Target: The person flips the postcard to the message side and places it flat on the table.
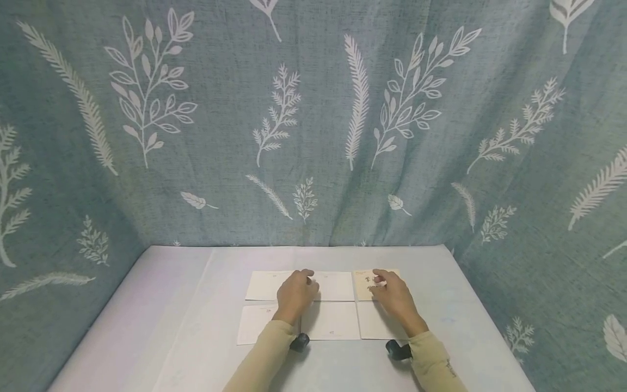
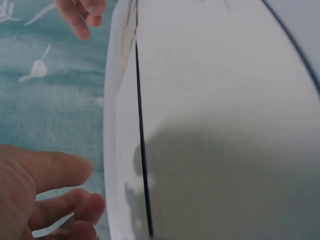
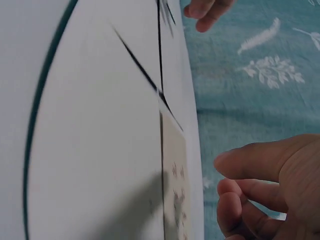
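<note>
Several paper cards lie in two rows on the table. Over the far row, between a white card at the left (image 1: 261, 289) and the middle white card (image 1: 337, 287), my left hand (image 1: 296, 296) hovers with loosely bent fingers, holding nothing. My right hand (image 1: 397, 300) is above a cream card with handwritten characters (image 1: 362, 277), partly covering it. In the right wrist view, the thumb and fingers of that hand (image 3: 270, 185) stand apart with nothing between them. The near row has a left card (image 1: 256, 326), a middle card (image 1: 333, 322) and a right card (image 1: 374, 322), all white.
A pale cloth covers the table (image 1: 196, 305). Behind it and along both sides hangs a green-blue curtain (image 1: 323, 136) with white leaf prints. Black devices (image 1: 300, 343) are strapped at both wrists, below beige sleeves (image 1: 262, 354).
</note>
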Available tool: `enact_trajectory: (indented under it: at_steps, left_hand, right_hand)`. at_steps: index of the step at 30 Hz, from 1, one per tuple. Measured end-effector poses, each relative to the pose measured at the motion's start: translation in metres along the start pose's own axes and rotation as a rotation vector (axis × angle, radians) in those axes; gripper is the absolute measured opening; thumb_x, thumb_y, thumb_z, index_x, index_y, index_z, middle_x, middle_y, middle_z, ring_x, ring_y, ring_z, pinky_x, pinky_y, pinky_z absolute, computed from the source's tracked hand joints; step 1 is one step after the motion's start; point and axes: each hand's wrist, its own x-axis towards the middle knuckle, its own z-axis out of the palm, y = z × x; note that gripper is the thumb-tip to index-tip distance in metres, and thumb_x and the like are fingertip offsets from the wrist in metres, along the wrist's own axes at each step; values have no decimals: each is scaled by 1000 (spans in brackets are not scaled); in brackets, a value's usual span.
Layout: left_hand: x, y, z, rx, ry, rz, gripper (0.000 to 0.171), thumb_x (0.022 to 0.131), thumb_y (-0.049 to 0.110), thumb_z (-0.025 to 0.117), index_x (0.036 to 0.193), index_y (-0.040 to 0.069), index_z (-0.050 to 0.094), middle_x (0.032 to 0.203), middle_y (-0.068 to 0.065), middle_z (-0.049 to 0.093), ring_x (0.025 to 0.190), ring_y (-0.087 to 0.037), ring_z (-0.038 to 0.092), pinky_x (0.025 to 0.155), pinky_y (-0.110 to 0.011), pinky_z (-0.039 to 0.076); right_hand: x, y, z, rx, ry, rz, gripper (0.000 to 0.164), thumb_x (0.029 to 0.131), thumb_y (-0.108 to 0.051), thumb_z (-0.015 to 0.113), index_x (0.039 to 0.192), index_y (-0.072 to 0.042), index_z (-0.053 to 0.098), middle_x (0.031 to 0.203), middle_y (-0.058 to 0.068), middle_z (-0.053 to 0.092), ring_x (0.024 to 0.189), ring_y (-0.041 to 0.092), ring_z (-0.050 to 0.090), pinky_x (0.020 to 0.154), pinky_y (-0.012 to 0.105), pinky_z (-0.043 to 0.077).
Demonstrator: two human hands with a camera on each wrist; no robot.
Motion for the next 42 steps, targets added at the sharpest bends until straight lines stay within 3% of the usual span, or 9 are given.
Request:
enact_trajectory:
  at_steps: [8,15,24,29,32,34,37,42]
  left_hand:
    - [6,24,20,15,-41,96,32,86,18,70,116,9,73,92,-1,69,75,-16,63,63,-32,51]
    - [7,43,33,1,-117,146,30,89,21,68,116,9,74,91,-3,69,74,-16,63,65,-32,52]
    - [8,60,47,23,-177,200,30,89,22,69,115,8,75,87,1,68,71,-12,60,63,-28,50]
    - [9,67,52,48,-201,210,30,88,22,70,113,8,76,90,0,71,80,-15,65,71,-30,53]
    - [9,69,54,74,-211,222,24,88,22,70,106,9,78,97,-2,74,89,-17,68,77,-31,55]
    - [10,71,55,87,-216,231,18,87,22,71,97,9,78,96,-3,75,86,-16,67,75,-30,55]
    - [11,72,57,98,-232,230,13,87,22,71,82,11,76,84,1,71,72,-11,60,67,-26,52]
    - [13,72,62,92,-258,223,25,86,22,70,63,15,63,63,6,54,58,-8,46,53,-23,40]
  right_hand:
    - [-1,18,-22,-37,17,33,50,90,-12,69,138,1,58,113,11,66,87,21,63,74,39,50]
    - [-2,31,-34,-55,14,76,52,92,-16,69,138,2,56,115,13,65,92,24,63,77,42,51]
    - [2,45,-38,-92,-17,127,54,92,-19,67,140,3,54,118,16,63,99,30,62,85,48,51]
    - [5,50,-39,-125,-40,128,55,92,-21,66,138,7,53,115,18,62,106,37,60,94,55,47]
    - [6,53,-40,-154,-65,127,57,93,-23,65,138,9,52,114,19,61,109,40,59,98,56,46]
    - [7,54,-40,-163,-79,129,58,94,-23,65,138,10,51,115,21,61,110,41,59,98,56,46]
    - [9,56,-41,-170,-94,135,58,94,-24,64,138,12,51,117,24,60,112,42,59,99,56,45]
    - [11,60,-40,-174,-115,166,58,94,-27,63,138,11,53,117,24,60,109,41,59,98,56,46]
